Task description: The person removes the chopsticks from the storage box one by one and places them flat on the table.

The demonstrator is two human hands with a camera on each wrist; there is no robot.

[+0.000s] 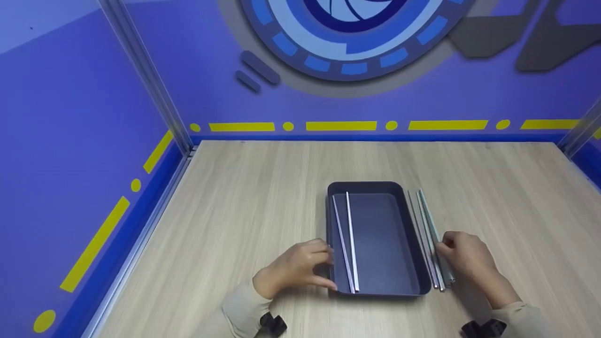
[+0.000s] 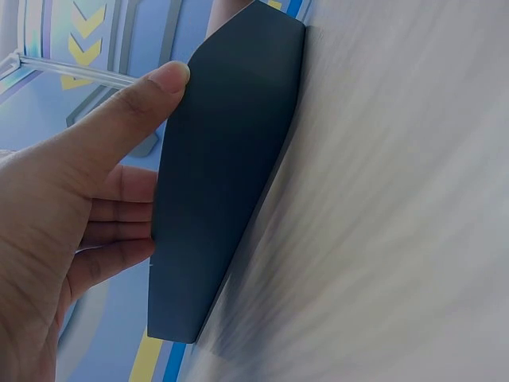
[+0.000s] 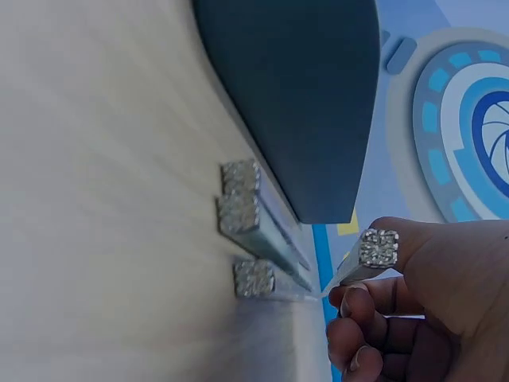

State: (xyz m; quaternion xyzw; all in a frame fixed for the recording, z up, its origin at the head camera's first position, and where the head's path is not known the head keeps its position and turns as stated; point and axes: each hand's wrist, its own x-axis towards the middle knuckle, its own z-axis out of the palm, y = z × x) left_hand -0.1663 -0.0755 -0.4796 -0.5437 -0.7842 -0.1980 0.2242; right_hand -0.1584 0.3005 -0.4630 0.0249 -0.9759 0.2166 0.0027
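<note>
A dark grey rectangular tray (image 1: 382, 244) lies on the table. Two slim metal chopsticks (image 1: 351, 234) lie lengthwise in its left part, their near ends close together. My left hand (image 1: 300, 263) holds the tray's left rim near the front corner; in the left wrist view its fingertips go behind the rim. Just right of the tray, my right hand (image 1: 467, 256) pinches one square-ended chopstick (image 3: 378, 248) between thumb and fingers, its near end raised. Three more chopsticks (image 3: 254, 278) rest on the table beside the tray wall, below the held one.
The light wood table (image 1: 244, 197) extends on both sides of the tray and behind it. Blue panels (image 1: 211, 103) with yellow markings stand at the back and sides. A metal post (image 1: 145, 70) rises at the back left corner.
</note>
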